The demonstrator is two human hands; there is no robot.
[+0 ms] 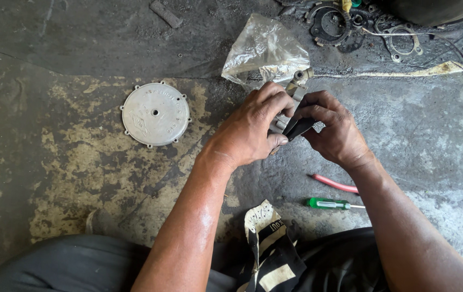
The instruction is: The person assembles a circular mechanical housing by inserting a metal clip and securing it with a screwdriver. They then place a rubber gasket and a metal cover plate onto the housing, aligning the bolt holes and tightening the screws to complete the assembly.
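Both hands grip a small metal part over the workshop floor.

Head view: the left hand [253,127] and right hand [331,130] close together on the metal part [298,86], fingers curled; a clear plastic bag [264,51] lies just beyond, a round metal cover [156,114] well left.

Between left hand [250,127] and right hand [331,130], touching both: a metal part [295,89] and a flat strip [298,127]. Just beyond the hands, on the floor [431,124]: a plastic bag [266,51]. Well left of the left hand: a round cover [155,114]. Near, below the right hand: a hose [334,184], then a screwdriver [329,204]. Far beyond the right hand: gaskets [402,40]. Below both wrists: a cloth [269,243].
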